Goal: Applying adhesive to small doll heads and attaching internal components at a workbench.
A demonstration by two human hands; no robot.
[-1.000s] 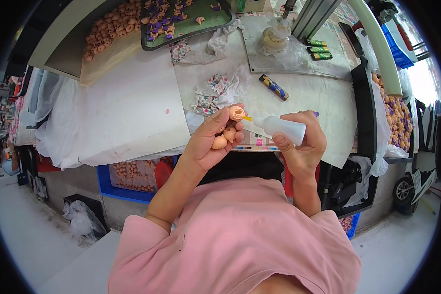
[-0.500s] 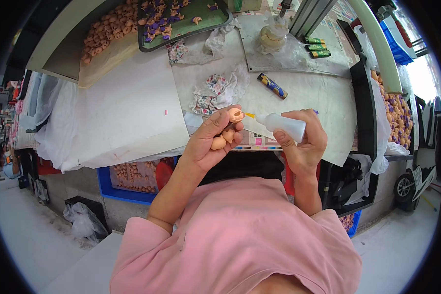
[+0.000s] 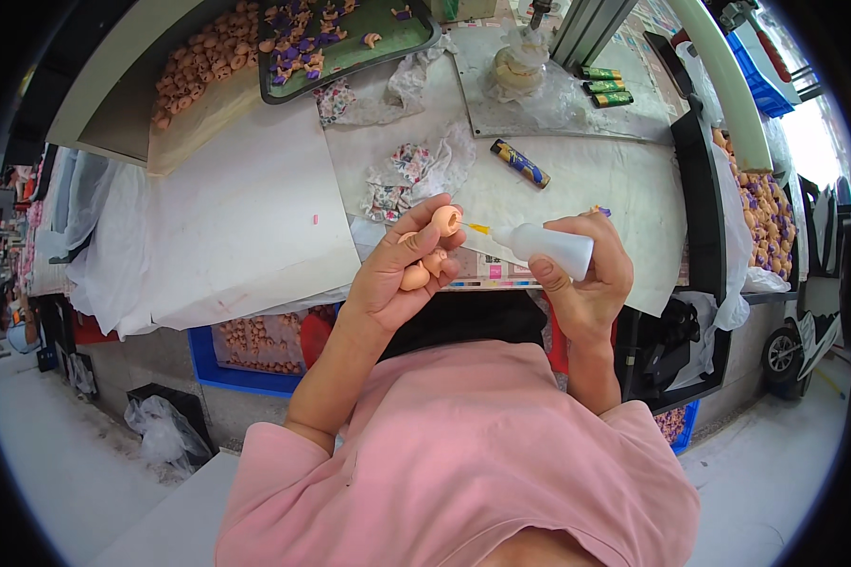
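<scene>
My left hand (image 3: 388, 274) is closed around several small peach-coloured hollow doll heads. One doll head (image 3: 446, 221) is pinched between thumb and fingers, its opening facing right; other heads (image 3: 414, 276) rest lower in the palm. My right hand (image 3: 596, 274) grips a white squeeze bottle (image 3: 560, 249), tilted sideways. The bottle's yellow needle tip (image 3: 480, 229) points left at the opening of the pinched head. Whether the thin needle touches the head is too small to tell. Just beyond my right hand lies a small peach and purple piece (image 3: 600, 211).
Beyond my hands lie a crumpled floral cloth (image 3: 408, 170) and a dark blue tube (image 3: 520, 163). A dark tray (image 3: 369, 61) of peach and purple pieces sits at the far left, beside piled heads (image 3: 199, 71). Machine posts (image 3: 591, 33) rise at the back; a black bin (image 3: 700, 198) stands right.
The pinched head has turned, so its opening now faces the needle tip. My left hand has shifted slightly left. The peach and purple piece beyond my right hand shows more.
</scene>
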